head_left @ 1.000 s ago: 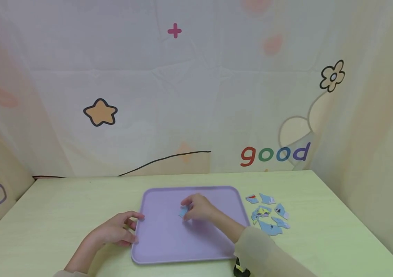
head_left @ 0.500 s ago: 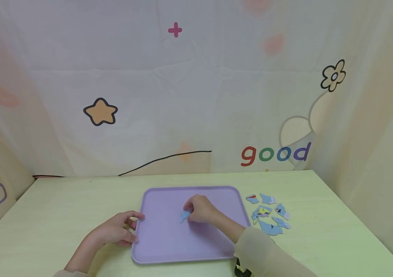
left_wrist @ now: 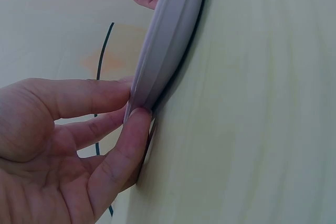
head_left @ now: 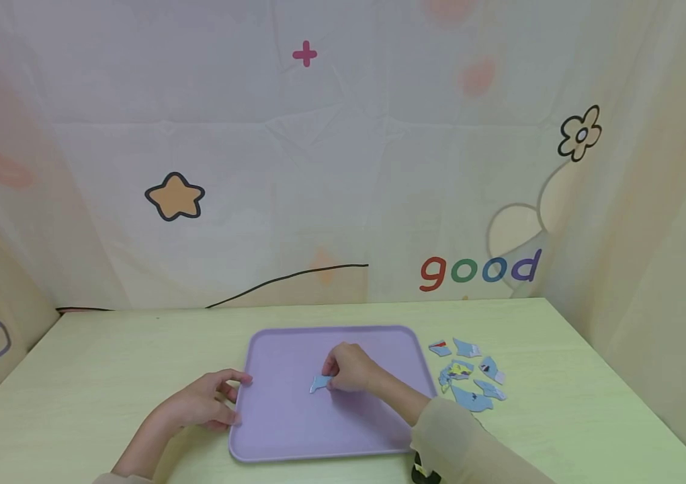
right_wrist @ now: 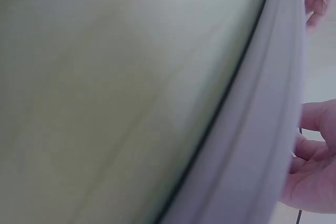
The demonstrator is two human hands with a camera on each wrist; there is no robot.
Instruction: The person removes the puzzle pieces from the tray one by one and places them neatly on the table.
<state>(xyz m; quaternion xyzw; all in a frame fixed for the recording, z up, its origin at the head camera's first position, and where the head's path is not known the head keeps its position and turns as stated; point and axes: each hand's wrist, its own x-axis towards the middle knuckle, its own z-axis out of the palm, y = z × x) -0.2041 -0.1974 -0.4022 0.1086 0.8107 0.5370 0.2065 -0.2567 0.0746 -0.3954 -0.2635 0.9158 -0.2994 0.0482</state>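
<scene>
My right hand pinches a small light-blue jigsaw puzzle piece over the middle of a lilac tray. Part of the piece is hidden behind the fingertips, and whether it touches the tray surface I cannot tell. At the tray's left edge, my left hand holds the rim with thumb and fingers. The left wrist view shows that hand up close against the tray's outer wall. In the right wrist view the right hand appears beyond the tray's side, without the piece visible.
Several blue puzzle pieces lie on the pale wooden table right of the tray, including a yellow-printed one and a large one. A printed curtain stands behind the table. Something black shows below the right sleeve.
The puzzle piece has turned in my right fingertips and now points left, with more of it showing. That hand has shifted slightly right. My left hand and the tray have stayed put.
</scene>
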